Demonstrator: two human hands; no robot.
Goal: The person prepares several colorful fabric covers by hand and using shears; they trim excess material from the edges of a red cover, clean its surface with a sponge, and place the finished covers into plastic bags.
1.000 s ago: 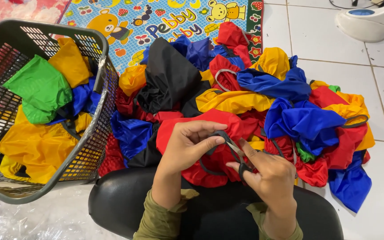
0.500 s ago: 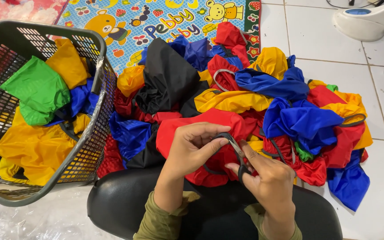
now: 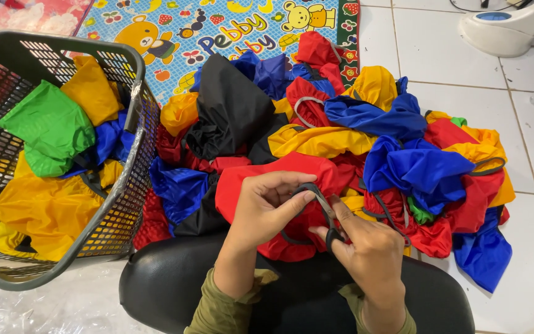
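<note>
A: In the head view we see our left hand [image 3: 267,207] and our right hand [image 3: 366,247] close together over the red cloth [image 3: 261,185]. Both pinch a thin dark strap [image 3: 318,199] between thumb and fingers, so neither hand is wide; they are closed narrowly on it.

B: What has changed from the pictures before?

A: Very little. The hands sit at nearly the same place as one second ago. The strap looks drawn a bit more taut between them, and the right fingers have curled a little tighter. We judge that the work on the strap goes on and is not finished.

B: Where does the red cloth lie?

A: On top of the pile of coloured cloths [image 3: 403,161], just before our lap, touching the black cushion [image 3: 174,284] under our arms. The dark basket [image 3: 137,185] stands to the left, holding green, yellow and blue pieces.

B: What is hard to see?

A: The right hand covers the strap end, so we cannot tell whether it is a knot or a loop. The basket is cut off at the left edge, and the white appliance [image 3: 502,28] at the top edge.
</note>
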